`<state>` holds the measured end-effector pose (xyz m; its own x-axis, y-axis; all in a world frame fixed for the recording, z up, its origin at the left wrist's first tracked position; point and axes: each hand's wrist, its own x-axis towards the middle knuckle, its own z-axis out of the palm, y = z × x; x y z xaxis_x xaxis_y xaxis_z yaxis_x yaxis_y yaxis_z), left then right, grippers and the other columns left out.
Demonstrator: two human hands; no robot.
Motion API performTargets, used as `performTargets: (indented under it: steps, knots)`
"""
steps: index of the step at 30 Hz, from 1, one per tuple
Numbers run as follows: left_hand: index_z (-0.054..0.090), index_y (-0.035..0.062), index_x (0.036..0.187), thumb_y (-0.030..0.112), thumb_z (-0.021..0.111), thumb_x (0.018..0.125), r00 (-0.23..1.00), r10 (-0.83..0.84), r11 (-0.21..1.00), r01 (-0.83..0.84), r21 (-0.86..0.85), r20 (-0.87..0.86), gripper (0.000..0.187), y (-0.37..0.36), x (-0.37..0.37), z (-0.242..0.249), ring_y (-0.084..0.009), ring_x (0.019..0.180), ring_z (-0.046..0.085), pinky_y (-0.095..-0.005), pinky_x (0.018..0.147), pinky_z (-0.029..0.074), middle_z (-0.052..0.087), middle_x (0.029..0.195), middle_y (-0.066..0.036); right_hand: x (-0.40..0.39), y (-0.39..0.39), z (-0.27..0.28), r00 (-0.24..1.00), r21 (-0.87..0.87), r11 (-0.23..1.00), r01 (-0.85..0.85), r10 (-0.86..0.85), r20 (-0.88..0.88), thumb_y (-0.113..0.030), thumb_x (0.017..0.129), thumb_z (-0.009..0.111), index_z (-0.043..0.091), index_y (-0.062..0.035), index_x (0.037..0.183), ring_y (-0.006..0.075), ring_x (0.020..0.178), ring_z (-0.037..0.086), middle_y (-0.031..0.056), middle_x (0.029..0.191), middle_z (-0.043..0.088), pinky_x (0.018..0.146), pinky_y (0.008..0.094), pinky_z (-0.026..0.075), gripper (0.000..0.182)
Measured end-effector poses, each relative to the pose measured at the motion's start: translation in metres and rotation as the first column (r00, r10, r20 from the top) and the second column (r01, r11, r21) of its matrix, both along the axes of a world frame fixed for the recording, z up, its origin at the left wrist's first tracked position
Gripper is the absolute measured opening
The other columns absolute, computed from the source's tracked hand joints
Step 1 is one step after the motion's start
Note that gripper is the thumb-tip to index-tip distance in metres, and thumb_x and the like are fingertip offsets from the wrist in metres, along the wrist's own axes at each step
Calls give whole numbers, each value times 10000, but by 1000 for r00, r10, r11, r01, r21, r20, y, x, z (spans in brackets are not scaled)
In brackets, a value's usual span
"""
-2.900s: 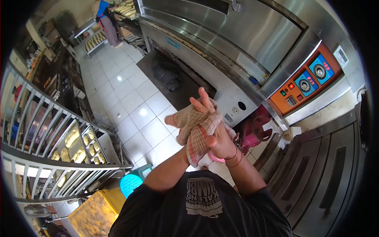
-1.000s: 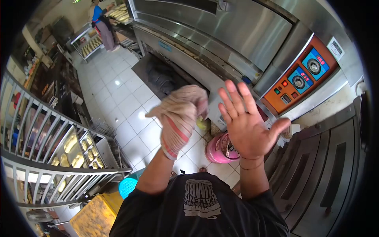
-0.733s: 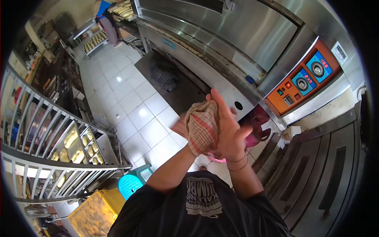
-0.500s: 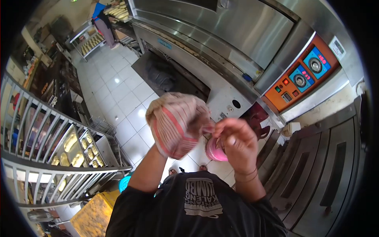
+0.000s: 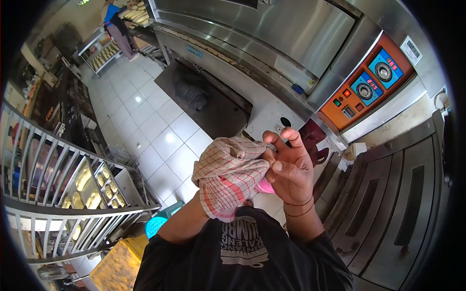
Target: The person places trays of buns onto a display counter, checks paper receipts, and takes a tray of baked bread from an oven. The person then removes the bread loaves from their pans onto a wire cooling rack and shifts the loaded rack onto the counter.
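A checked cloth (image 5: 230,172), beige with red stripes, is wrapped around my left hand in front of my chest. The cloth covers that hand's fingers, and only my left forearm (image 5: 182,220) shows below it. My right hand (image 5: 291,169) is at the cloth's right edge, its thumb and a finger closed on the fabric while other fingers curl upward. Partly behind the hands, a pink round object (image 5: 265,185) is visible low down.
A large steel oven (image 5: 301,39) with an orange control panel (image 5: 365,82) stands ahead. Steel slatted doors (image 5: 388,208) are on the right. At left, a rack (image 5: 73,213) holds trays of dough pieces. A yellow crate (image 5: 116,264) is below. A person (image 5: 119,29) stands far back beside trays.
The cloth has shifted right and toward my body, and looks more tightly gathered around my left hand. My right hand has turned, its fingers rising. The view has shifted slightly.
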<state>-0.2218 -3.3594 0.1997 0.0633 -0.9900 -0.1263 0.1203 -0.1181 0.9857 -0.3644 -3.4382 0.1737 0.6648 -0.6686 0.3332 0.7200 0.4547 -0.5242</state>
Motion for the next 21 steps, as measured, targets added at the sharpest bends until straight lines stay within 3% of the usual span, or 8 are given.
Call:
performTargets:
  steps: [4,7,10,12,14,16,19,21]
  knots:
    - [686,111,839,192,657,846,994,-35,999,31,39,106,86,2,1,9,-86,653,535,-217,638,435,612,741,28,-2,1,1,983,-149,983,106,-126,-135,205,779,543,405,-90,1294,183,845,517,162,1301,441,638,271,523,609]
    - [691,120,821,193,653,845,936,-75,992,36,120,345,86,-1,3,19,-80,641,527,-213,627,429,608,722,38,-4,2,1,951,-275,953,131,-199,-238,218,778,535,396,-90,1283,186,855,524,159,1307,432,646,278,532,608]
    - [696,129,803,195,649,844,727,-179,965,0,261,663,90,-10,6,31,-73,628,519,-210,616,422,604,703,47,-9,3,0,864,-487,871,69,-296,-407,221,788,530,386,-92,1273,190,866,533,156,1313,422,670,295,545,595]
    - [699,135,791,195,646,844,580,-321,934,63,351,748,96,-21,13,36,-69,619,514,-208,609,418,601,690,53,-11,5,3,860,-449,888,100,-304,-411,219,787,532,387,-93,1278,190,864,532,158,1313,425,661,288,541,599]
    - [658,92,986,232,594,901,390,-509,860,256,441,767,176,-30,24,41,-131,805,565,-252,725,442,610,935,-27,-9,4,6,857,-374,917,139,-300,-419,215,785,535,388,-95,1286,192,860,531,164,1313,430,643,275,531,608]
    - [638,70,1084,250,568,930,272,-583,803,340,490,766,247,-33,22,46,-162,897,591,-274,783,454,615,1058,-67,-9,0,6,857,-336,928,163,-302,-418,213,783,536,389,-96,1291,193,857,530,166,1313,432,633,268,526,612]
    - [699,156,792,158,656,800,617,-289,926,-14,377,732,44,-28,-12,50,-66,628,526,-201,625,409,605,696,57,-17,-16,1,973,-175,979,104,-137,-186,210,778,543,387,-101,1306,196,847,526,175,1312,439,605,244,502,632]
    - [720,184,695,127,686,757,701,-161,921,-146,361,695,91,-23,-16,45,-34,539,504,-176,573,394,601,576,98,-19,-17,-1,991,-118,991,66,-79,-108,209,777,546,386,-102,1311,197,843,524,178,1311,442,596,236,494,639]
